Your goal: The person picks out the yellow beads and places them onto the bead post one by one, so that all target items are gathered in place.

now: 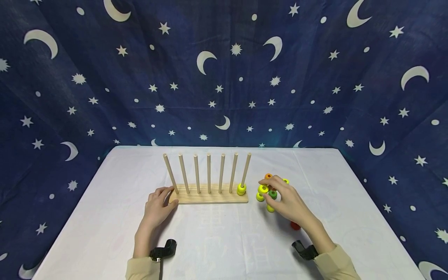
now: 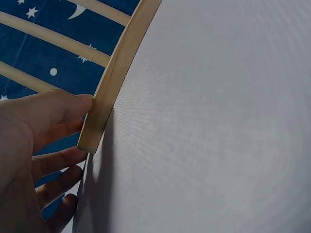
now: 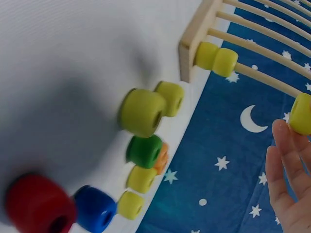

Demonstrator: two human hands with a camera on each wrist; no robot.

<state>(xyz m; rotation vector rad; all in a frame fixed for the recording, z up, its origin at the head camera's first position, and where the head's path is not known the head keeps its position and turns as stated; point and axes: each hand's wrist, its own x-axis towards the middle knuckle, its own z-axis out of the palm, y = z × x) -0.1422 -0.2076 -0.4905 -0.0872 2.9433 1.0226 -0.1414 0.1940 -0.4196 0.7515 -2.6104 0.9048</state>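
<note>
Betw. L hand (image 1: 158,209) & R hand (image 1: 287,202): 1 rack (image 1: 206,200), 7 pegs (image 1: 209,173), 2 yel. beads (image 1: 241,191). R hand: 1 held bead (image 3: 302,114). Nearby: 4 loose yel. (image 3: 138,114), 1 grn. (image 3: 143,151), 1 blue (image 3: 95,208), 1 red (image 3: 39,200), 1+ orng. (image 3: 163,159)

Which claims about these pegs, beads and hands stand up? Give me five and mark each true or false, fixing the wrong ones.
1. The left hand touches an end of the wooden base. True.
2. The right hand holds a green bead. False: it holds a yellow bead.
3. Two yellow beads sit on the rightmost peg. True.
4. The base carries five pegs. False: it carries seven.
5. A blue bead lies next to a red bead. True.
</note>
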